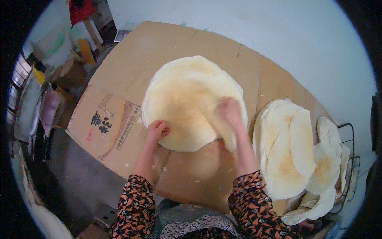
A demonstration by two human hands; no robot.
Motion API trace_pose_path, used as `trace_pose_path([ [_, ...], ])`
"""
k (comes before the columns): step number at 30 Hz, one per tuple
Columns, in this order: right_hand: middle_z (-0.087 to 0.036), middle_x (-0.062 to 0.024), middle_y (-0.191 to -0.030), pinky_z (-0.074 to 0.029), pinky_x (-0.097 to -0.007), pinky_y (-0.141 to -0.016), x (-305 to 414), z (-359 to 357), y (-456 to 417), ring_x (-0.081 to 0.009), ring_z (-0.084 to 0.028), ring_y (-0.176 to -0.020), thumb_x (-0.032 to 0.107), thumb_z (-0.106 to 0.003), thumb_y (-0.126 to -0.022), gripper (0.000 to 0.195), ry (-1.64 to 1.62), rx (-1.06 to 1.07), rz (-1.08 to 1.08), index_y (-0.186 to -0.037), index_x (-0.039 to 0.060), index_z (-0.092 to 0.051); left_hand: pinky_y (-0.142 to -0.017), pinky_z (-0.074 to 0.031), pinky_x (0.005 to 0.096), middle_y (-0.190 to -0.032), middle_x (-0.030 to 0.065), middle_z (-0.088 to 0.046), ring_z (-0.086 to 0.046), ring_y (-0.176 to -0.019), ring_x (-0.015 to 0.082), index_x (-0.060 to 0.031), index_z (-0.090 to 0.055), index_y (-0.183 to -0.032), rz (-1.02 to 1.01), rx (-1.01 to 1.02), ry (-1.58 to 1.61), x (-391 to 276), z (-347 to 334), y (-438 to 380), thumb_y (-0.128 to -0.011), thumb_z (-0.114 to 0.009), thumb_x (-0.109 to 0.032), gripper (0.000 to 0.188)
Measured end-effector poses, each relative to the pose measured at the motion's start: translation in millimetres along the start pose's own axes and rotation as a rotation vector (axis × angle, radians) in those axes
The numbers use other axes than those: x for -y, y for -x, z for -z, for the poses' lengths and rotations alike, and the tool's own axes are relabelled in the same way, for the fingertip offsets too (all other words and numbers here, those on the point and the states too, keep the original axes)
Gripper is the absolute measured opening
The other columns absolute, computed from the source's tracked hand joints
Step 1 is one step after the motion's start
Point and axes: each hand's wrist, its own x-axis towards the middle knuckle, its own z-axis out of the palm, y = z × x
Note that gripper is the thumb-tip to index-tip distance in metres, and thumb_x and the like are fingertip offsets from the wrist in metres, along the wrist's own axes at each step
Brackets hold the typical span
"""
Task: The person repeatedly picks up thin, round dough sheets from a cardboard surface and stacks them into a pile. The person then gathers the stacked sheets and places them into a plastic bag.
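A large round sheet of pale, soft material, perhaps flatbread, lies on a table covered with flattened cardboard. Its centre is tan, and a flap at its right side is partly folded or lifted. At the lower left edge of the sheet, my left hand has its fingers curled and appears to pinch the rim. My right hand is blurred over the right part, above the flap; whether its fingers hold the material is unclear.
Folded pale sheets are piled at the table's right, and more lie beside a black wire rack. A white wall stands behind the table. Boards and assorted items clutter the left background.
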Motion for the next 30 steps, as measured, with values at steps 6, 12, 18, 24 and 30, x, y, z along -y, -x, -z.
trace_pose_path([
  [6,-0.059,-0.0154,-0.064,-0.044,-0.0358,-0.055,10.6,162.5,-46.7,-0.0220,-0.058,-0.056,0.016,-0.061,-0.069,0.020,-0.011,-0.160,0.042,-0.076,-0.0020,-0.061,-0.060,-0.052,0.0264,-0.083,0.0106,-0.062,-0.061,-0.070,0.0158,0.0008,-0.054,-0.105,-0.105,0.039,-0.067,16.4,8.7,-12.6,-0.082,-0.054,-0.007,0.024],
  [12,-0.064,-0.0080,-0.084,-0.050,-0.0278,-0.066,89.8,272.7,-20.1,-0.0143,-0.061,-0.071,0.015,-0.065,-0.076,0.031,-0.413,-0.120,0.225,-0.100,-0.0027,-0.058,-0.061,-0.052,0.0263,-0.082,0.0095,-0.061,-0.060,-0.069,0.0158,0.0027,-0.053,-0.107,-0.119,-0.004,-0.169,1.0,-6.4,-1.6,-0.084,-0.053,-0.010,0.027],
  [18,-0.057,-0.0161,-0.107,-0.049,-0.0350,-0.081,44.4,247.9,9.8,-0.0221,-0.059,-0.093,0.009,-0.063,-0.078,0.045,-1.044,-0.280,0.002,-0.116,-0.0072,-0.044,-0.074,-0.051,0.0310,-0.095,0.0120,-0.058,-0.060,-0.081,0.0204,0.0018,-0.048,-0.113,-0.117,0.220,0.240,25.2,-52.3,45.2,-0.091,-0.047,-0.022,0.033],
  [24,-0.057,-0.0146,-0.110,-0.047,-0.0343,-0.084,-45.5,106.2,85.3,-0.0227,-0.057,-0.098,0.012,-0.062,-0.080,0.045,-1.176,-0.004,-0.404,-0.117,-0.0069,-0.046,-0.094,-0.039,0.0448,-0.127,0.0110,-0.045,-0.047,-0.113,0.0268,-0.0070,-0.035,-0.131,0.094,0.302,0.715,66.6,-23.3,113.0,-0.094,-0.031,-0.043,0.052],
  [30,-0.054,-0.0191,-0.117,-0.042,-0.0347,-0.090,-55.3,-2.4,163.0,-0.0282,-0.053,-0.107,0.026,-0.067,-0.074,0.059,-0.466,0.132,-0.320,-0.125,0.0045,-0.046,-0.097,-0.037,0.0435,-0.131,0.0067,-0.044,-0.044,-0.117,0.0237,-0.0105,-0.036,-0.132,0.115,0.363,0.725,83.5,-1.1,154.4,-0.093,-0.032,-0.044,0.051],
])
